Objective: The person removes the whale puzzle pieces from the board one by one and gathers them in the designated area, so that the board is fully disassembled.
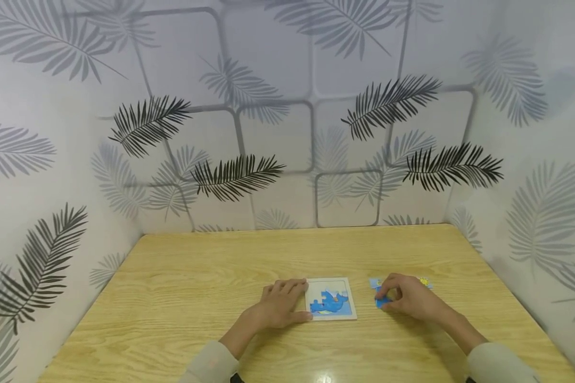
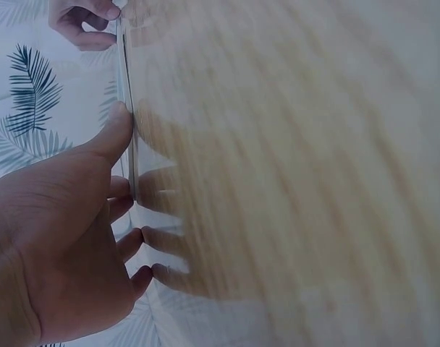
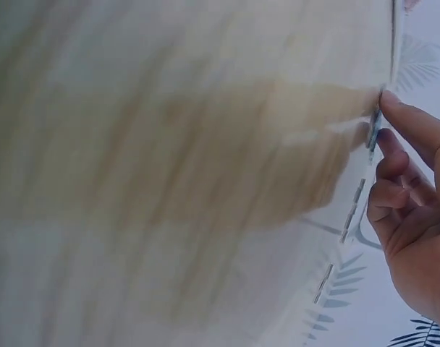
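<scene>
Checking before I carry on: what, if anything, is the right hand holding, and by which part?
The right hand pinches a blue puzzle piece, apparently by its edges; contact is partly hidden.

Head view's pretty bright but kinda soft, small glare spot [image 1: 323,379] low on the surface [image 1: 191,276]. Both wrist views are way dimmer and hazy, grain smeared, left hand [image 2: 68,231] and right hand [image 3: 425,235] mirrored in the sheen.
</scene>
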The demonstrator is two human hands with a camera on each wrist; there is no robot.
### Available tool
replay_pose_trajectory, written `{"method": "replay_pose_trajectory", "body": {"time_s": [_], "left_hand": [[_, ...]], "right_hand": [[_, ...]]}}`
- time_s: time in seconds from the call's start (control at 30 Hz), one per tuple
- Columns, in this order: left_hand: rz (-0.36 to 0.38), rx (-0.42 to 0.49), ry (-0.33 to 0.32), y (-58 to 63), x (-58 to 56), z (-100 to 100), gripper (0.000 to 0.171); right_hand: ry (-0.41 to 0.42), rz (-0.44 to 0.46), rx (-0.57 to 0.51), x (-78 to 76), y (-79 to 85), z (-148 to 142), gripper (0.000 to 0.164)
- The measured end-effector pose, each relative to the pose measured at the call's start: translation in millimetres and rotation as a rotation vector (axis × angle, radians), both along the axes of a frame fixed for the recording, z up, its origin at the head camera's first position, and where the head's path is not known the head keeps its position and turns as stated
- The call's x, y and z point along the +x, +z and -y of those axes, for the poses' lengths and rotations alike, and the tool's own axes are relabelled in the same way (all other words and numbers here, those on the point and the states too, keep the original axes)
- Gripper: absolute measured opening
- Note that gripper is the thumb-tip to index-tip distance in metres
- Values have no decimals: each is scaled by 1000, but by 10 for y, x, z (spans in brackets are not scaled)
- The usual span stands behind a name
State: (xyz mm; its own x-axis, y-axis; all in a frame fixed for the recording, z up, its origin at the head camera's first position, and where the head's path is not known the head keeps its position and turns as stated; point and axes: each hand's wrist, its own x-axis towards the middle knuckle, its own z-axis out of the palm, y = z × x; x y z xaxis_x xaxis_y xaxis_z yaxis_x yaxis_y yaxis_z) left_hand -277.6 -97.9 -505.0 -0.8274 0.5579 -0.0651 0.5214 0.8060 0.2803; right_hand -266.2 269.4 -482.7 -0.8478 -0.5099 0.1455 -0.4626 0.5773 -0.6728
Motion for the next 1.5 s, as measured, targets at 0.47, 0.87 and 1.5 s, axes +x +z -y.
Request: {"method": "replay_pose_trajectory", "body": {"time_s": [0.47, 0.87, 1.5], "left_hand": [[-1, -3, -6, 14, 5, -13, 78], [7, 9, 4, 12, 0, 11, 78], [30, 28, 3, 45, 16, -1, 78]], "right_hand": [[55, -33, -45, -120, 126, 442, 26], [117, -46, -7, -199, 102, 998, 29], [85, 17, 95, -148, 140, 1182, 33]]}}
